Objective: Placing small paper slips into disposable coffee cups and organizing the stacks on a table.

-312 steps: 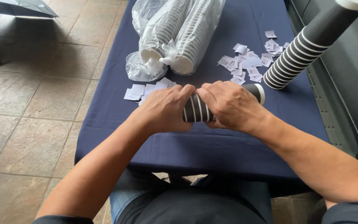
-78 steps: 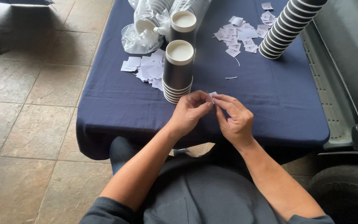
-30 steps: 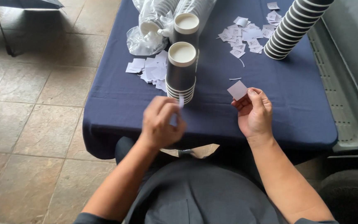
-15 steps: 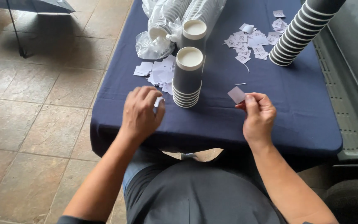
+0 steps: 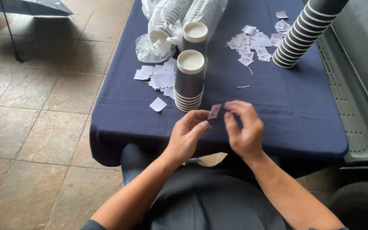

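The small slip [image 5: 214, 111] looks like thin matt white paper. The stacked cups [image 5: 189, 81] appear to be matt dark paperboard with pale rims. The table [image 5: 277, 106] wears smooth navy cloth. The bag [image 5: 158, 30] is clear, glossy, crinkled plastic. The floor [image 5: 35, 110] shows rough stone tiles.

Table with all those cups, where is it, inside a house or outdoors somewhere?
Probably outdoors, maybe a stall or event stand. The table has a dark blue cloth and stands on stone paving, a folded umbrella rests nearby, and sleeves of paper cups wait beside paper slips.
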